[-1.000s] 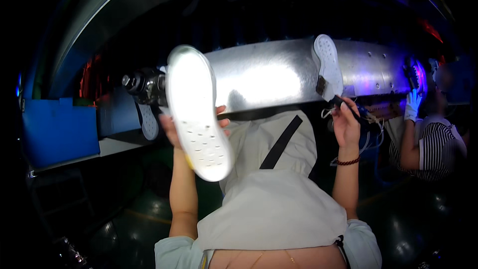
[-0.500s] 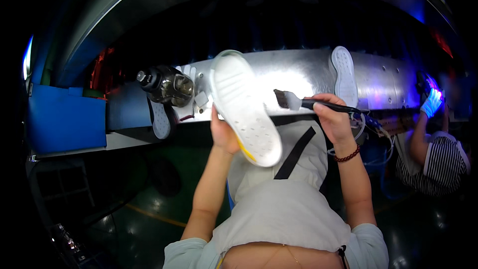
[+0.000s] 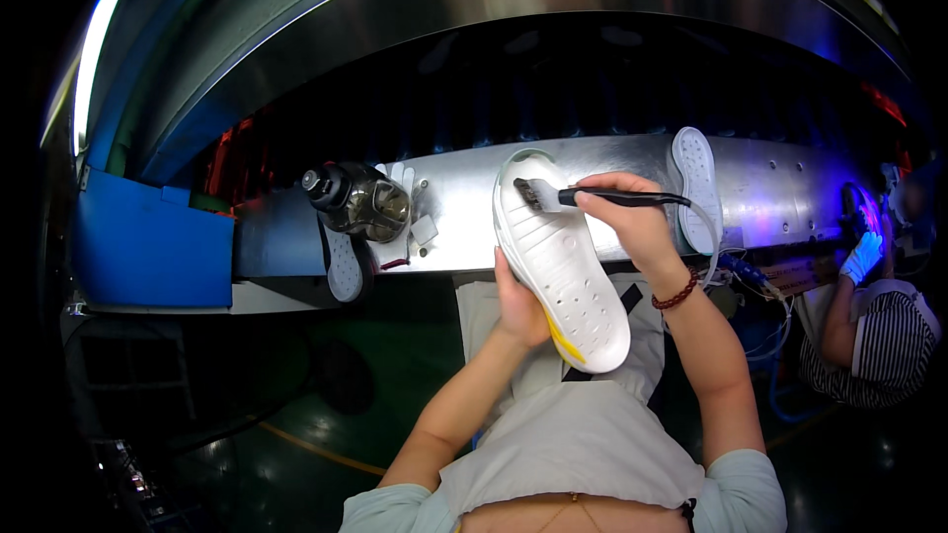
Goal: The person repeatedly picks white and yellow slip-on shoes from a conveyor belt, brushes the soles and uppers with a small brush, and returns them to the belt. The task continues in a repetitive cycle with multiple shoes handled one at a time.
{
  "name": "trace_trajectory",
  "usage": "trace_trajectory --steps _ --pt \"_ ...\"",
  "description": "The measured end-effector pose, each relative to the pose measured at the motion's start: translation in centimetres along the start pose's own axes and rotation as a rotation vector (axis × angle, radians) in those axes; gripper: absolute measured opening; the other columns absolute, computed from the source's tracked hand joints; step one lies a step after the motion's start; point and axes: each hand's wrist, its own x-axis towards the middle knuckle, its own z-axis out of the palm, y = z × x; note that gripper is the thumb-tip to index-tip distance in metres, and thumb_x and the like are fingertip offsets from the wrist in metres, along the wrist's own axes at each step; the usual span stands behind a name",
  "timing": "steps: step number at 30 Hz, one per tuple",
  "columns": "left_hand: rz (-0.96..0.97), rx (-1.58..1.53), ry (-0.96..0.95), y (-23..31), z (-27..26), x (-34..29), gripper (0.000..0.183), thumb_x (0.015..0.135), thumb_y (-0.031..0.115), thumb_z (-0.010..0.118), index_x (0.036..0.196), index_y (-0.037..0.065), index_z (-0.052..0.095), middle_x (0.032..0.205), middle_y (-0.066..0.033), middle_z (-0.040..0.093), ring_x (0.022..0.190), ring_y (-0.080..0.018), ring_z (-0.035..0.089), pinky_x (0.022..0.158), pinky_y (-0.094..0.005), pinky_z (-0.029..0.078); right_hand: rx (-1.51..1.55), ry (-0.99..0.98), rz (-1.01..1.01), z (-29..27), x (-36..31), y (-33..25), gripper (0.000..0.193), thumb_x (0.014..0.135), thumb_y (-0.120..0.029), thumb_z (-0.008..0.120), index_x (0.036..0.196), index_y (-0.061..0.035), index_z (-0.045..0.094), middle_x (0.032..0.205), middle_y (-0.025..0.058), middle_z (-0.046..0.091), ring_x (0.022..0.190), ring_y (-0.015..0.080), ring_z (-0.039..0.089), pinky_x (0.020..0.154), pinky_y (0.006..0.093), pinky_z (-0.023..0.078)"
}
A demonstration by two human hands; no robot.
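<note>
A white sole is being held slantwise across the near edge of the metal surface; its upper end is being carried over the metal, and its lower end is being kept over the grey clothing. It is being gripped along its left edge by the left hand, whose fingers are being partly hidden beneath. A black-handled brush is being pinched by the right hand, its bristles being pointed into the sole's upper end; whether contact is being made cannot be told. The hands are being kept apart.

On the left, a stretch of open metal is being left between the sole and a dark bottle. On the right, less room is being left before a second sole. Farther right, beyond more metal, a gloved hand is being lit violet.
</note>
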Motion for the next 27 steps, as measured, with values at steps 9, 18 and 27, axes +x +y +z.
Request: trace_trajectory --steps 9,18,27 --pt "0.302 0.127 0.074 3.9 0.6 0.6 0.070 0.080 0.061 0.015 0.126 0.010 0.031 0.125 -0.0070 0.039 0.113 -0.0237 0.038 0.096 -0.0359 0.029 -0.549 -0.296 -0.490 2.0 -5.2 -0.3 0.014 0.061 -0.009 0.062 0.074 -0.0024 0.060 0.072 0.0095 0.060 0.067 0.0240 0.057 0.064 0.0313 0.043" --pt "-0.011 0.116 -0.084 2.5 2.6 -0.9 0.084 0.073 0.071 0.008 0.130 0.010 0.021 0.123 -0.0174 0.037 0.108 -0.0350 0.041 0.090 -0.0483 0.035 -0.144 -0.220 -0.101 -0.4 -2.5 -4.9 0.015 0.069 -0.003 0.061 0.084 0.0011 0.061 0.077 0.0076 0.061 0.065 0.0093 0.057 0.058 0.0189 0.046" --pt "0.103 0.117 -0.078 3.5 4.9 -1.4 0.078 0.076 0.067 0.010 0.129 0.012 0.025 0.128 -0.0097 0.034 0.113 -0.0252 0.038 0.094 -0.0388 0.033 0.078 -0.486 -0.079 -0.8 -3.0 -4.5 0.018 0.068 -0.002 0.063 0.086 -0.0014 0.062 0.081 0.0103 0.062 0.072 0.0137 0.059 0.066 0.0230 0.048"
